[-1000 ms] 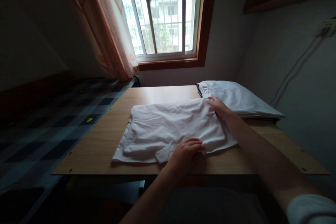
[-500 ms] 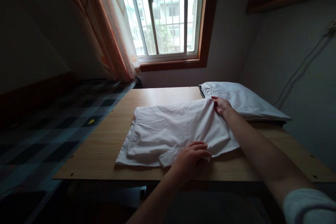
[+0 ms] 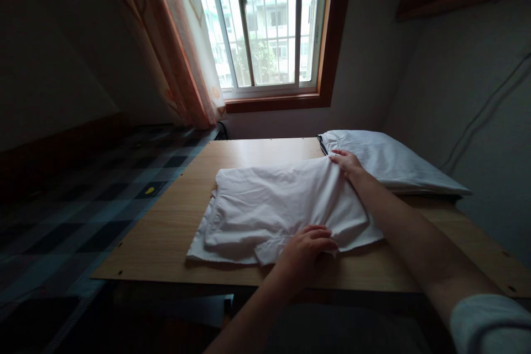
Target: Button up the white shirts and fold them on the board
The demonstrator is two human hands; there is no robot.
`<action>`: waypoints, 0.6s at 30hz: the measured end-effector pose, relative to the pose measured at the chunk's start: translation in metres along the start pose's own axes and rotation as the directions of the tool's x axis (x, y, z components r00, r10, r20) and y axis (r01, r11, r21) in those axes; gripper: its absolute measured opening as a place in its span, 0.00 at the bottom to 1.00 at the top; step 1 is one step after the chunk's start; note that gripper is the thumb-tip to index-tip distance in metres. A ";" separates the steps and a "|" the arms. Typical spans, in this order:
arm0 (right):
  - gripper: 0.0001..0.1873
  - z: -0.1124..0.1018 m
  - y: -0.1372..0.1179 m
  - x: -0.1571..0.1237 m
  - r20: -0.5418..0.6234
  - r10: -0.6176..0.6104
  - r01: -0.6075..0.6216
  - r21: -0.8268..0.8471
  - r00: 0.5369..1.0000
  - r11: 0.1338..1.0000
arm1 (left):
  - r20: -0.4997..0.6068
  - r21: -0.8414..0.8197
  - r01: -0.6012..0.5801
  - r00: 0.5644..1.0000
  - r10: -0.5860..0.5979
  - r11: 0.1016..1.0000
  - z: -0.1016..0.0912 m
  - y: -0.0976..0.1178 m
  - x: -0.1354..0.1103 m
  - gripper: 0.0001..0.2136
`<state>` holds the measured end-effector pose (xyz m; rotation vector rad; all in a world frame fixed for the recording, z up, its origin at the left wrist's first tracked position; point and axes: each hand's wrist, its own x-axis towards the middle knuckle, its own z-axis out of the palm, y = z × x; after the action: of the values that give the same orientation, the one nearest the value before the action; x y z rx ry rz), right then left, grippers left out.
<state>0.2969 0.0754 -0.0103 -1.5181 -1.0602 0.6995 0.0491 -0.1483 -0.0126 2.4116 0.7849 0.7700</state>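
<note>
Running along the left side of the scene, a checked cover [image 3: 97, 193] is lying beside a wooden board [image 3: 161, 238]. On that board, right of the cover, a folded white cloth [image 3: 265, 199] is lying flat but wrinkled, its long axis running left to right. Its left end is resting well apart from both hands — the left hand [image 3: 307, 246] being the nearer of the two to it. That hand is resting over the near edge, somewhat right of the cloth's middle, just right of a small flap [image 3: 269, 250] that is jutting toward the near side. Its fingers are lying close together and lightly curled (whether they are pinching fabric underneath, I cannot tell). Farther right and on the far side, the right hand [image 3: 347, 165] is holding the cloth's far right corner narrowly between thumb and fingers. Creases are slanting between the hands, so the cloth's right part is lying between them — left hand near, right hand far — while most of its length is extending leftward. Just beyond the right hand, a white folded bundle [image 3: 381, 160] is occupying the board's far right.
</note>
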 end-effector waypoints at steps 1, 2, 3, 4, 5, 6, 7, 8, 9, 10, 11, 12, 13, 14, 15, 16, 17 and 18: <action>0.18 0.003 0.001 0.001 -0.032 0.041 -0.039 0.069 0.999 0.997 | 0.003 -0.001 0.013 1.000 -0.013 1.000 0.000 0.000 0.000 0.13; 0.16 0.006 0.003 0.001 -0.061 0.080 -0.072 0.131 0.995 0.989 | 0.006 0.000 0.027 1.000 -0.027 1.000 0.000 0.001 0.000 0.14; 0.14 0.008 0.004 0.001 -0.085 0.113 -0.096 0.184 0.990 0.978 | 0.007 0.001 0.039 0.999 -0.039 0.999 -0.001 0.001 0.000 0.14; 0.13 0.009 0.006 0.001 -0.104 0.144 -0.117 0.230 0.984 0.966 | 0.004 0.002 0.047 0.999 -0.047 0.999 -0.001 0.001 0.000 0.14; 0.12 0.010 0.007 0.001 -0.118 0.172 -0.136 0.270 0.978 0.953 | 0.003 0.002 0.051 0.999 -0.051 0.999 -0.001 0.002 0.000 0.13; 0.12 0.010 0.008 0.001 -0.126 0.197 -0.152 0.302 0.972 0.941 | 0.001 0.002 0.052 0.999 -0.052 0.999 -0.001 0.002 0.000 0.13; 0.11 0.010 0.008 0.002 -0.131 0.219 -0.166 0.329 0.967 0.930 | 0.000 0.002 0.052 0.999 -0.052 0.999 -0.001 0.002 0.001 0.14; 0.11 0.010 0.008 0.003 -0.133 0.236 -0.177 0.352 0.963 0.919 | 0.000 0.002 0.052 0.999 -0.052 0.999 -0.001 0.001 0.001 0.14; 0.11 0.010 0.008 0.005 -0.134 0.249 -0.184 0.370 0.959 0.911 | 0.002 0.002 0.053 0.999 -0.053 0.999 -0.001 0.001 0.001 0.14; 0.10 0.010 0.008 0.006 -0.138 0.257 -0.187 0.385 0.956 0.904 | 0.004 0.001 0.055 0.998 -0.055 0.998 -0.001 0.001 0.001 0.14; 0.10 0.009 0.008 0.008 -0.145 0.264 -0.188 0.397 0.954 0.898 | 0.006 0.000 0.058 0.998 -0.058 0.998 -0.001 0.001 0.001 0.14; 0.09 0.009 0.009 0.011 -0.155 0.269 -0.187 0.407 0.951 0.894 | 0.006 -0.001 0.062 0.998 -0.062 0.998 -0.001 0.001 0.001 0.14; 0.09 0.010 0.009 0.013 -0.168 0.274 -0.185 0.414 0.947 0.891 | 0.007 -0.004 0.065 0.998 -0.065 0.998 -0.001 0.001 0.001 0.13; 0.08 0.011 0.010 0.015 -0.182 0.279 -0.183 0.420 0.943 0.889 | 0.007 -0.005 0.067 0.998 -0.067 0.998 -0.001 0.001 0.001 0.13; 0.08 0.012 0.012 0.017 -0.196 0.285 -0.181 0.424 0.938 0.887 | 0.008 -0.005 0.069 0.998 -0.069 0.998 -0.001 0.002 0.001 0.13; 0.08 0.013 0.014 0.019 -0.210 0.291 -0.180 0.428 0.934 0.886 | 0.009 -0.005 0.070 0.997 -0.070 0.998 -0.001 0.002 0.001 0.13; 0.08 0.015 0.016 0.021 -0.221 0.295 -0.178 0.432 0.929 0.884 | 0.012 -0.005 0.072 0.997 -0.072 0.997 -0.001 0.003 0.001 0.13; 0.08 0.016 0.018 0.023 -0.230 0.297 -0.176 0.433 0.927 0.884 | 0.015 -0.004 0.073 0.997 -0.073 0.997 -0.001 0.003 0.001 0.13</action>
<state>0.2970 0.1031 -0.0286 -1.3424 -0.4678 0.7832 0.0503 -0.1493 -0.0096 2.3679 0.8598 0.7232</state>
